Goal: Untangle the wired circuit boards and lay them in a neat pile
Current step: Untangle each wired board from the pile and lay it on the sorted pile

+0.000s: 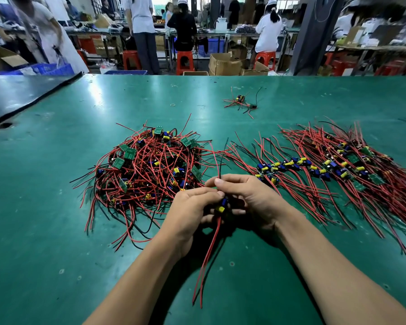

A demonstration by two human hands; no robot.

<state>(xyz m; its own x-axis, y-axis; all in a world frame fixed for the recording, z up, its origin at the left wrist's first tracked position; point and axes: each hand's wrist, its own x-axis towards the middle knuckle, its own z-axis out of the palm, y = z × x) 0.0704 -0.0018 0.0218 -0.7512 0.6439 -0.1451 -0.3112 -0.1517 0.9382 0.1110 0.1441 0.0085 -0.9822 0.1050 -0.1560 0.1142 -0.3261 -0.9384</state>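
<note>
A tangled heap of small green circuit boards with red and black wires (pixel 148 167) lies left of centre on the green table (pixel 56 231). To the right, untangled boards lie in a row (pixel 333 167) with their wires combed straight. Between them my left hand (pixel 190 212) and my right hand (pixel 251 198) both grip one small board (pixel 221 206) with a blue and a yellow part. Its red wires hang down toward me, and other wires rise from my right fingertips.
Two loose wired boards (pixel 242 103) lie farther back on the table, with a small rubber ring (pixel 173 105) to their left. A dark mat (pixel 17 97) covers the far left corner. Beyond the table, people work at benches among red stools and boxes.
</note>
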